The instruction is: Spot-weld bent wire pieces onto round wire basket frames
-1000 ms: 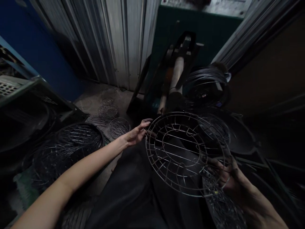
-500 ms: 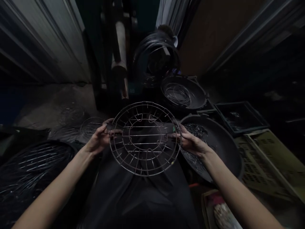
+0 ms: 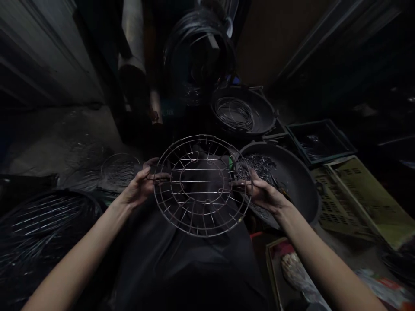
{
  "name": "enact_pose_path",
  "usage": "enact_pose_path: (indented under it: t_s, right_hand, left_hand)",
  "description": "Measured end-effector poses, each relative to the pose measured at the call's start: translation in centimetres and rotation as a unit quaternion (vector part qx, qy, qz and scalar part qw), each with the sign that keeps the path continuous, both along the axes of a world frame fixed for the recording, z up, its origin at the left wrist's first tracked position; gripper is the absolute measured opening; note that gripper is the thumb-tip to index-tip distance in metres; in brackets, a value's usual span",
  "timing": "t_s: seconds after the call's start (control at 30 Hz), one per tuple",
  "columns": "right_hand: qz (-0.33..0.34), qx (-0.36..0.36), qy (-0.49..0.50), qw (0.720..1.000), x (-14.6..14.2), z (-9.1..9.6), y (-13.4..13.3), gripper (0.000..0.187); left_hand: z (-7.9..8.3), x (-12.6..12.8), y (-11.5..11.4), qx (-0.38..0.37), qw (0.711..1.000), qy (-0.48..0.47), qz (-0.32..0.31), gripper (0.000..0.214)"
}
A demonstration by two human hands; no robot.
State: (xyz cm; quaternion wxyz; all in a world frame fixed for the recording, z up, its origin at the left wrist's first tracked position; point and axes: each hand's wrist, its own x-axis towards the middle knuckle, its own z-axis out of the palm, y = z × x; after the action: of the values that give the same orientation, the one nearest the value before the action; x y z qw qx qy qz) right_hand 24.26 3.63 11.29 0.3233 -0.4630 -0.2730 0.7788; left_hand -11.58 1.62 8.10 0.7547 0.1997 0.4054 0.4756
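Note:
A round wire rack [image 3: 207, 202] made of metal rings, short spokes and straight cross rods is held up over my dark-clothed lap. Its left rim is in the grip of my left hand [image 3: 141, 183], whose fingers reach in through the wires. On the opposite side my right hand [image 3: 264, 192] is closed round the rim, fingers likewise between the wires. Just beyond my right hand lies a wide dark pan [image 3: 296, 185] with a heap of small bent wire pieces [image 3: 259, 168]. Another round wire grid [image 3: 119, 166] lies to the left of my left hand.
Farther back stands a pan [image 3: 267, 114] holding coiled wire [image 3: 235, 114]. A large wire coil [image 3: 197, 26] is behind it. At right are a dark tray [image 3: 320, 140] and a yellow plastic crate [image 3: 366, 194]. Straight rods [image 3: 48, 214] lie at left; a pipe-like machine part [image 3: 132, 34] is ahead.
Both hands still hold the rack, which has shifted slightly right and tilted a little in view. The surroundings have moved left and up in view as the head turned.

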Motion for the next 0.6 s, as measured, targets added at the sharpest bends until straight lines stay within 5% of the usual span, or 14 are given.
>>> enact_pose_path:
  t_s: [0.6]
  right_hand:
    - [-0.035,-0.016,-0.019,0.999,-1.6,1.1,0.5,0.067]
  left_hand:
    - [1.1,-0.5,0.1,0.035,0.999,0.012,0.006,0.070]
